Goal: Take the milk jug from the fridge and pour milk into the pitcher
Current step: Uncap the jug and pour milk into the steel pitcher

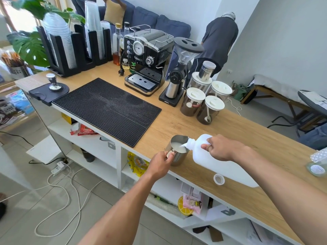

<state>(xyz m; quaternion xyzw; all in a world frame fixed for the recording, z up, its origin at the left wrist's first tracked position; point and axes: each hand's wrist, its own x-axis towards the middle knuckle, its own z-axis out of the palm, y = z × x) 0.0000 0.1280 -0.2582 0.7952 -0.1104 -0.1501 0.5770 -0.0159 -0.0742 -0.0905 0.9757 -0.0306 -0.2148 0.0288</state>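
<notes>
A steel pitcher (pixel 178 157) stands near the front edge of the wooden counter (pixel 247 188), with milk inside it. My left hand (pixel 160 163) grips its handle. My right hand (pixel 223 147) holds the handle of a white plastic milk jug (pixel 217 167), which is tilted with its open neck over the pitcher's rim. A stream of milk runs from the neck into the pitcher. The jug's white cap (pixel 219 179) lies on the counter just below the jug.
A black rubber mat (pixel 106 108) lies to the left. Behind stand an espresso machine (pixel 146 59), a grinder (pixel 178 76) and several lidded coffee jars (pixel 203 103). A glass object (pixel 318 163) sits at the right edge. A person (pixel 217 41) bends over beyond the counter.
</notes>
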